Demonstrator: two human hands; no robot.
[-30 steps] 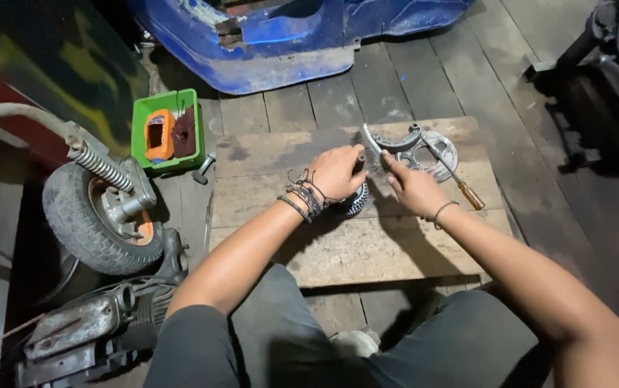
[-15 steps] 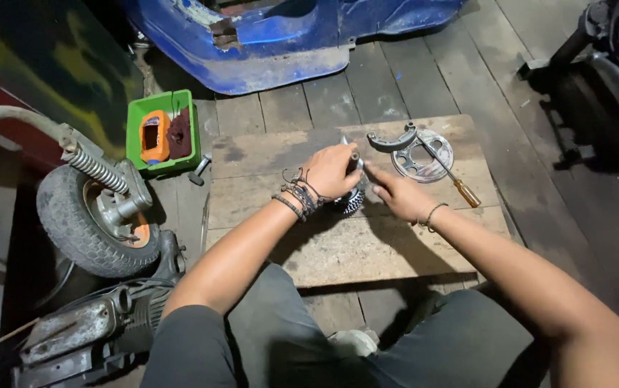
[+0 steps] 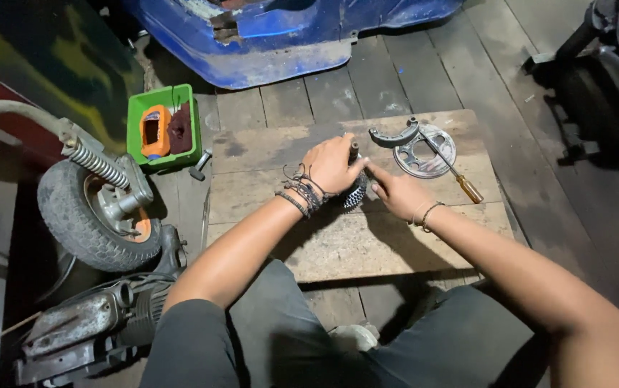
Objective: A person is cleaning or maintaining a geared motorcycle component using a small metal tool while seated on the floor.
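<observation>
My left hand (image 3: 332, 165) is closed around the top of a dark ribbed metal part (image 3: 355, 192) that stands on a worn wooden board (image 3: 367, 237). A short shaft (image 3: 354, 149) pokes up between its thumb and fingers. My right hand (image 3: 399, 192) rests beside the part, its index finger stretched toward the shaft and touching the part's side. Most of the part is hidden under both hands. Just beyond lie a curved brake shoe (image 3: 393, 136), a round perforated metal plate (image 3: 424, 151) and a screwdriver (image 3: 450, 167) with an amber handle.
A green tray (image 3: 137, 109) with an orange meter and a dark rag sits at the back left. A small wheel with a spring shock (image 3: 92, 208) and an engine casing (image 3: 86, 323) lie left. Blue bodywork (image 3: 273, 36) is behind, another machine (image 3: 604, 65) at right.
My right hand no longer holds the curved brake shoe; the shoe now lies by the round plate. Both hands have closed in on the ribbed part.
</observation>
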